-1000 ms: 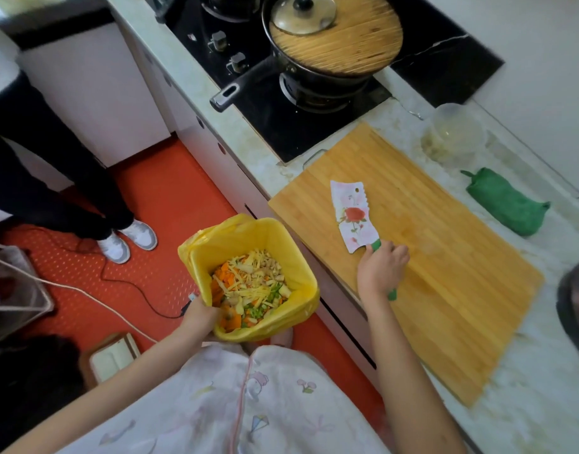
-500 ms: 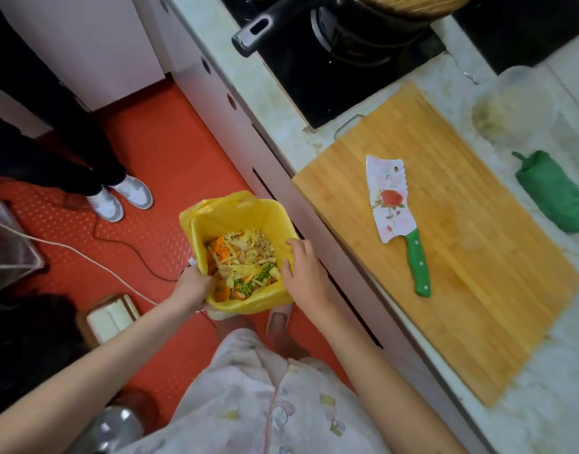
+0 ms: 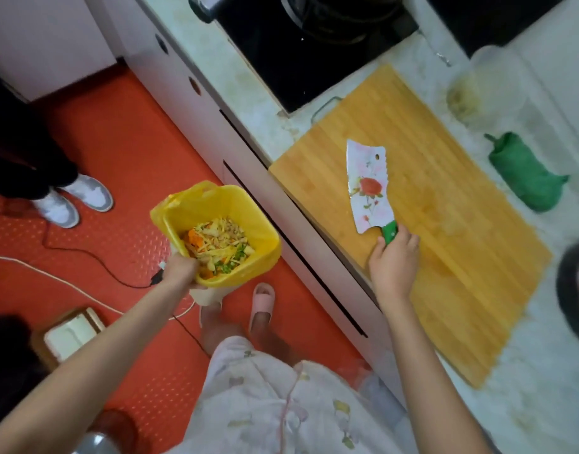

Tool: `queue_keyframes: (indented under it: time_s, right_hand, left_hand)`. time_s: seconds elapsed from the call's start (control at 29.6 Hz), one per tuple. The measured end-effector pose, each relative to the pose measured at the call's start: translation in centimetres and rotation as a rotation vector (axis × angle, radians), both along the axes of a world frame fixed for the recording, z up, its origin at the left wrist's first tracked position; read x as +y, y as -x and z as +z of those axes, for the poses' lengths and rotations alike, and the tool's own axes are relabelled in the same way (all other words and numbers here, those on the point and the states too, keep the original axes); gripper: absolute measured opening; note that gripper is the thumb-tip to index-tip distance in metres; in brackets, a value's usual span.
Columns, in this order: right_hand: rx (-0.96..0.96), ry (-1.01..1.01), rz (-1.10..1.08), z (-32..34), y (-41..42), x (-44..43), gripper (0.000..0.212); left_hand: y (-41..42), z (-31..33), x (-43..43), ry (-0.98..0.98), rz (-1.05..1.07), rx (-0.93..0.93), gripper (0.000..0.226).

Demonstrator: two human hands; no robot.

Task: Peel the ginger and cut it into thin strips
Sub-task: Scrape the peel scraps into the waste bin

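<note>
Pot (image 3: pixel 340 14) cut off at top; bowl (image 3: pixel 478 90) contents too blurred to name. Knife (image 3: pixel 366 188) handle mostly hidden under right hand (image 3: pixel 394 260), fingers curled round it. Left hand (image 3: pixel 180 270) grips rim of scrap-filled bin (image 3: pixel 216 204) over the floor. Green pouch (image 3: pixel 524 172) beside board (image 3: pixel 461 257). Knife lies flat on board, long axis near-to-far, blade pointing toward stove (image 3: pixel 298 60).
</note>
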State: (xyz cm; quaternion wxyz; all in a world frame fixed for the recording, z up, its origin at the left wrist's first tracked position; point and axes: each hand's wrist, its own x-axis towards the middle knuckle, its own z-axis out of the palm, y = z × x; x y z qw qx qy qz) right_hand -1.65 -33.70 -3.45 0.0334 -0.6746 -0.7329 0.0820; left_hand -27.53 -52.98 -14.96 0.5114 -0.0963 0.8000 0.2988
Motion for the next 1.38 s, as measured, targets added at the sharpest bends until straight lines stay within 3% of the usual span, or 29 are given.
queue_keyframes:
  time_s: [0.14,0.24,0.34,0.44,0.57,0.68,0.91,1.25,1.38]
  right_hand:
    - [0.331,0.046,0.031,0.7,2.2,-2.5,0.037]
    - [0.539,0.143,0.21,1.0,4.9,-6.7,0.034]
    - [0.509,0.224,0.516,-2.3,6.9,-9.7,0.032]
    - [0.417,0.362,0.692,-7.9,9.4,-10.8,0.037]
    - [0.33,0.607,0.583,-15.9,11.5,-10.3,0.04]
    - [0.368,0.719,0.437,-20.8,12.9,-9.3,0.038]
    - [0.416,0.782,0.259,-30.6,14.1,-5.6,0.026]
    - [0.445,0.858,0.227,-39.3,16.7,-2.8,0.032]
    - [0.439,0.871,0.234,-40.4,17.2,-1.8,0.035]
  left_hand:
    - [0.8,-0.8,0.3,-0.008,0.034,0.014,0.022]
    - [1.5,-2.5,0.1,-0.033,0.105,0.053,0.023]
    - [0.9,-6.5,-0.6,-0.054,0.154,0.067,0.019]
    - [1.6,-14.3,-2.1,-0.091,0.182,0.098,0.041]
    - [3.3,-21.9,-3.3,-0.09,0.115,0.111,0.057]
    - [4.4,-26.9,-3.4,-0.087,0.171,0.106,0.055]
    - [4.4,-30.8,-2.3,-0.083,0.328,0.083,0.034]
    - [4.0,-38.4,-1.2,-0.124,0.424,0.118,0.035]
    - [2.4,-42.3,-3.1,-0.118,0.33,0.09,0.069]
